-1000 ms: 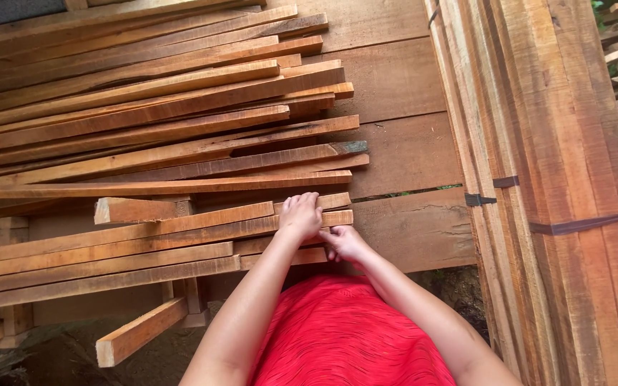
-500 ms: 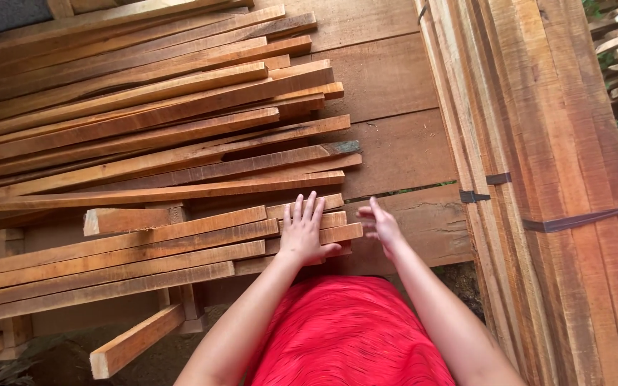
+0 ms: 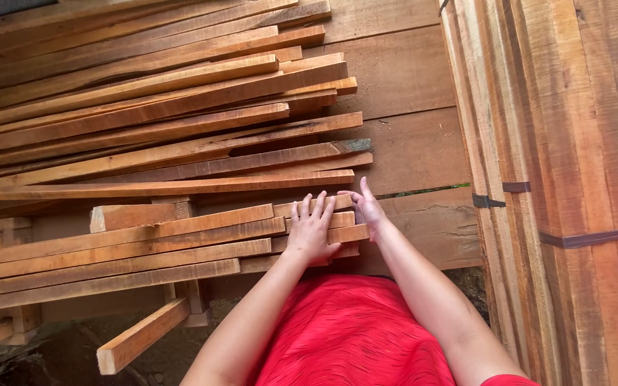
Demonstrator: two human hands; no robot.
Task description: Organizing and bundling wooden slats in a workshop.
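Several long wooden slats (image 3: pixel 130 246) lie side by side in front of me, their right ends close to my body. My left hand (image 3: pixel 311 230) rests flat on top of those ends, fingers spread. My right hand (image 3: pixel 367 207) is open against the end faces of the slats, fingers pointing away from me, holding nothing. A larger heap of similar slats (image 3: pixel 159 114) lies beyond, fanned out to the left.
Wide planks (image 3: pixel 409 150) form the platform under the slats. A tall strapped bundle of boards (image 3: pixel 559 179) stands at the right, bound with dark bands. A short wood block (image 3: pixel 141 336) sticks out at lower left over dirt ground. I wear a red garment (image 3: pixel 352 336).
My left hand went from curled on the slat ends to flat with fingers spread. My right hand let go, opened, and moved up against the slat ends. The camera shifted slightly.
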